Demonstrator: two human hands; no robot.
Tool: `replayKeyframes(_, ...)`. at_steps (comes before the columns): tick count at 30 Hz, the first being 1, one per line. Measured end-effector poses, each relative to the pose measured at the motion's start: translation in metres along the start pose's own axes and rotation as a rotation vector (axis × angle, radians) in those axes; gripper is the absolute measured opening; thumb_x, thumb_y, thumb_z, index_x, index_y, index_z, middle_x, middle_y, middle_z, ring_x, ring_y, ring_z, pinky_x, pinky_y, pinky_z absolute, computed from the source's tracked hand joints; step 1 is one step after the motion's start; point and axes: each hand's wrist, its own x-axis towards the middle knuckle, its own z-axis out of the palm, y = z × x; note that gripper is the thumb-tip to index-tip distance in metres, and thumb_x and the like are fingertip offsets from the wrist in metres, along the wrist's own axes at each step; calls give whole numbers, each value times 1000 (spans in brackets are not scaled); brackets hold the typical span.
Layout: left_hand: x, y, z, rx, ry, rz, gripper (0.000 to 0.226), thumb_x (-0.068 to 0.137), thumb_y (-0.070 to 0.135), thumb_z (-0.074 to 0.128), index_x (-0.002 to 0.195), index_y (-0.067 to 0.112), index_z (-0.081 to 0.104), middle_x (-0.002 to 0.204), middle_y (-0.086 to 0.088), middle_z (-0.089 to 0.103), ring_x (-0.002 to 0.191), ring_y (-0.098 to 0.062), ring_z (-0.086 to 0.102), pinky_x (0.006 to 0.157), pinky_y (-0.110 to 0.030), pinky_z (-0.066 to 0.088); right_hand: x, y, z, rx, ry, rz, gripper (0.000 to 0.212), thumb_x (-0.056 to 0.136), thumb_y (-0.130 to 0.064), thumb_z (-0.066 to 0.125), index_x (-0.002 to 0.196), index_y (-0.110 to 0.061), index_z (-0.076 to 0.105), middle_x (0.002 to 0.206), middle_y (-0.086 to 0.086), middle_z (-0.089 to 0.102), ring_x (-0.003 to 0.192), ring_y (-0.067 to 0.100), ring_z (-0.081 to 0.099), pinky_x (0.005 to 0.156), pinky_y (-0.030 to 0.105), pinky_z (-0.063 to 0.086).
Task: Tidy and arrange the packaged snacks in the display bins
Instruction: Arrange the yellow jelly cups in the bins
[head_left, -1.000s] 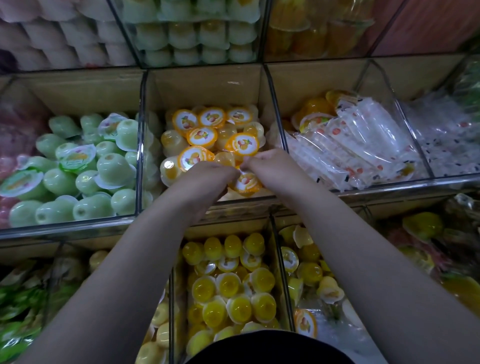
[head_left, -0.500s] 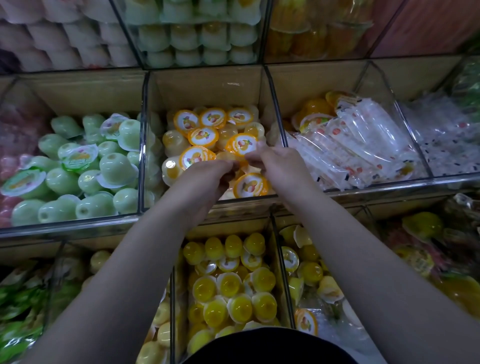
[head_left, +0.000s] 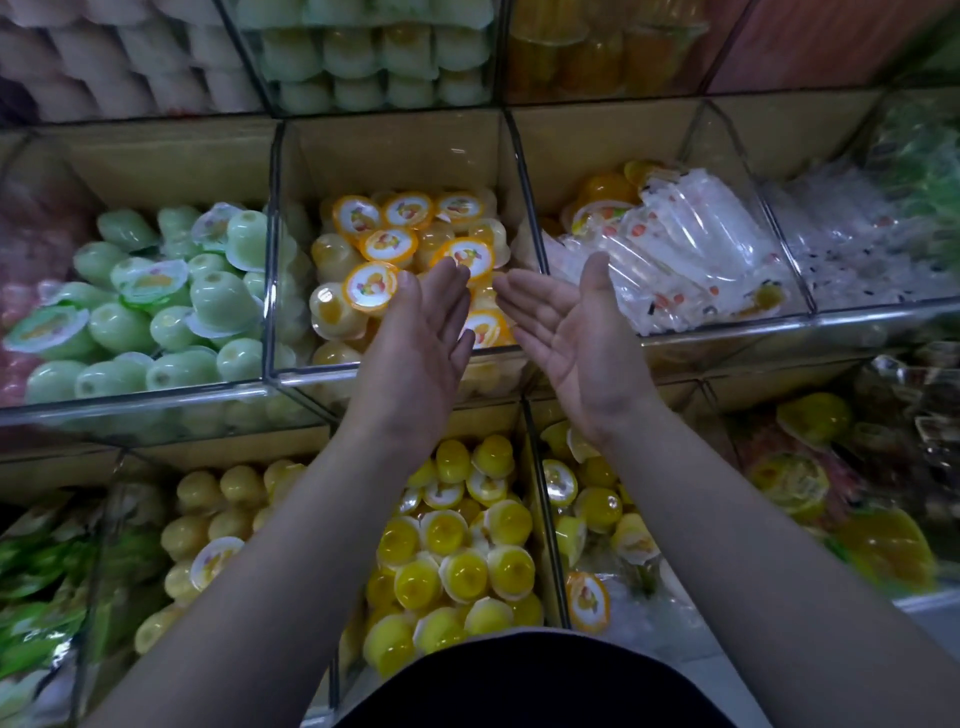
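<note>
Hovering over orange-lidded cups (head_left: 389, 244): left hand (head_left: 415, 338), right hand (head_left: 576, 332), grips released.
Risk: careless sweep spills cups past bin rim (head_left: 306, 379).

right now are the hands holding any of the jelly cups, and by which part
Nothing is held. The left hand and the right hand are both open, palms showing, over the orange-lidded jelly cups.

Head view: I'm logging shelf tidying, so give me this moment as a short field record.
left hand: open, holding nothing, above the middle bin's front
right hand: open, palm up, holding nothing
middle bin: orange-lidded jelly cups, mixed lid-up and tipped
left neighbour: green jelly cups
right neighbour: clear wrapped packets
below: yellow jelly cups
</note>
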Motion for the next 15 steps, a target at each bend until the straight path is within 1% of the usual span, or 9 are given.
replayKeyframes(2, -6, -6, 5, -18, -15, 0, 59, 104, 46, 11, 149, 16, 32, 153, 4, 39, 141, -9, 34, 107, -24, 33, -8, 0, -6, 8, 1, -8, 73, 98, -57, 10, 128, -8, 56, 133, 7, 60, 125, 13, 55, 114, 37, 35)
replayKeyframes(5, -12, -19, 11, -12, -32, -24, 61, 103, 49, 10, 149, 17, 34, 151, 5, 42, 137, -8, 40, 103, -23, 36, -17, 6, -19, 13, 12, -2, 74, 98, -59, 10, 128, -9, 56, 132, 6, 61, 124, 12, 56, 113, 36, 35)
replayKeyframes(8, -19, -35, 21, 18, -54, -59, 61, 103, 49, 10, 147, 18, 37, 150, 6, 44, 135, -6, 42, 106, -24, 35, -28, 14, -34, 26, 27, 6, 72, 94, -64, 13, 119, -16, 60, 129, 4, 63, 123, 11, 57, 113, 35, 35)
replayKeyframes(12, -25, -59, 33, 51, -69, -120, 61, 103, 49, 7, 146, 20, 39, 150, 8, 44, 136, -5, 41, 113, -27, 29, -42, 20, -59, 41, 96, 34, 66, 96, -59, 11, 111, -19, 61, 126, 3, 64, 121, 10, 58, 113, 34, 35)
replayKeyframes(15, -26, -76, 36, 77, -57, -150, 60, 103, 48, 7, 146, 20, 39, 149, 7, 44, 137, -6, 39, 108, -24, 31, -51, 27, -75, 34, 125, 44, 69, 85, -66, 19, 114, -19, 60, 129, 4, 63, 122, 11, 57, 112, 34, 36)
